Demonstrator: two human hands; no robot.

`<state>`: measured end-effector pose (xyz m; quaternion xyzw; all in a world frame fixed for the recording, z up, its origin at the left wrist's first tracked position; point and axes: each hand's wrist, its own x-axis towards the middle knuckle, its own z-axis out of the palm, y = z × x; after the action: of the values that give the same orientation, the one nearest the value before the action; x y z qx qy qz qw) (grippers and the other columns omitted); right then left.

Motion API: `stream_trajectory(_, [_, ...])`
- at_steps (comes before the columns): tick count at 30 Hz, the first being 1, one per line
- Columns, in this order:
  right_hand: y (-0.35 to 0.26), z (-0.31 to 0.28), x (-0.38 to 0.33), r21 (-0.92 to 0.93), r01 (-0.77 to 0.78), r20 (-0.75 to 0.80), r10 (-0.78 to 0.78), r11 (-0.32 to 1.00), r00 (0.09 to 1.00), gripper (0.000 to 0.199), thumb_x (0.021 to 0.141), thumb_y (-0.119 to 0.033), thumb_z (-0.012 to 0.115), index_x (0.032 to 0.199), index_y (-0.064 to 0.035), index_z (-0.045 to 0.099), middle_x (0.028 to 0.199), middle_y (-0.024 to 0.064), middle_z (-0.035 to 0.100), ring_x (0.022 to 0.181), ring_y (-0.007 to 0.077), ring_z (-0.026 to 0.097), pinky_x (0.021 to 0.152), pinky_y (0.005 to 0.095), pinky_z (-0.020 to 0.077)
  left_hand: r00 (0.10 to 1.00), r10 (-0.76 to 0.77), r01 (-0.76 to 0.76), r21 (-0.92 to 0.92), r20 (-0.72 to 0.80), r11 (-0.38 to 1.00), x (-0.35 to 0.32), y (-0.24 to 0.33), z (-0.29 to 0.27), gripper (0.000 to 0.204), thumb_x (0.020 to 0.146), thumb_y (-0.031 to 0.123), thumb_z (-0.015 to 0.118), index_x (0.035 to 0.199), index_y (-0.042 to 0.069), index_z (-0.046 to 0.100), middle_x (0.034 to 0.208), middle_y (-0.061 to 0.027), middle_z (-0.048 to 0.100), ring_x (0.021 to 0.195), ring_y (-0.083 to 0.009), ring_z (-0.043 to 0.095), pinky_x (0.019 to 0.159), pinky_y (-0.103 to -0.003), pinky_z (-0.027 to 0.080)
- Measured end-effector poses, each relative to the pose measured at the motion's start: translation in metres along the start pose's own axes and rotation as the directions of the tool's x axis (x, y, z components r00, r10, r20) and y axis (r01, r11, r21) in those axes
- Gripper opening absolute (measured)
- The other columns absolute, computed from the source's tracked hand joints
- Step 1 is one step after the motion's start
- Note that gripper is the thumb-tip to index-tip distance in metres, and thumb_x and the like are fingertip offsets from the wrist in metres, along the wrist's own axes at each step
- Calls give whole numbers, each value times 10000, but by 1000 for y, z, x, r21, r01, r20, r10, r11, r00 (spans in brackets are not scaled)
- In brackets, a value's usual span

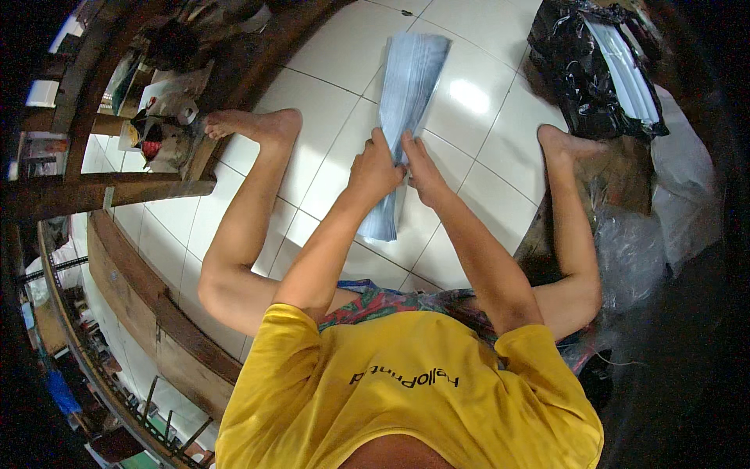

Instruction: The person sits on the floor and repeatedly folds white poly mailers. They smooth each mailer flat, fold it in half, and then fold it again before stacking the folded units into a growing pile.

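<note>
A long bundle of thin pale blue sheets point(410, 82) stretches away from me over the tiled floor. It is squeezed narrow at the middle and fans wide at the far end, with a shorter flare point(380, 220) at the near end. My left hand point(375, 168) wraps round the narrow part from the left, fingers closed. From the other side my right hand point(422, 168) presses on the same spot, its thumb and fingers against the sheets. Both hands meet there, so that stretch of the bundle is mostly hidden. Whether the sheets are paper or plastic I cannot tell.
White floor tiles point(328, 70) lie between my spread legs. At the far right stands a black plastic bag point(558, 70) with pale blue bundles point(625, 70) in it. Clear plastic point(633, 250) lies near my right leg. Wooden beams point(148, 289) and shelving line the left.
</note>
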<state>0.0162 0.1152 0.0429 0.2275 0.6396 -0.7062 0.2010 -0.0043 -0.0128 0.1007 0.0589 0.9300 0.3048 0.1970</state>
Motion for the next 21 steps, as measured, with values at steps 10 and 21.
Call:
stream_trajectory(10, [2,-18,-7,224,34,29,-41,974,999,945,900,-585,662,1565,-75,227,1387,129,452,892,163,523,858,391,484,1000,16,-17,88,16,996,1,14,22,800,780,199,766,1363,-58,281,1156,-348,595,1036,-508,631,888,-547,521])
stream_trajectory(21, [3,-15,-15,139,186,-17,-185,973,983,903,887,-424,720,1477,100,282,1328,251,568,1169,309,611,955,412,512,1000,18,-20,50,25,999,5,0,17,740,791,253,765,1296,-43,312,1075,-314,621,956,-462,668,840,-516,534])
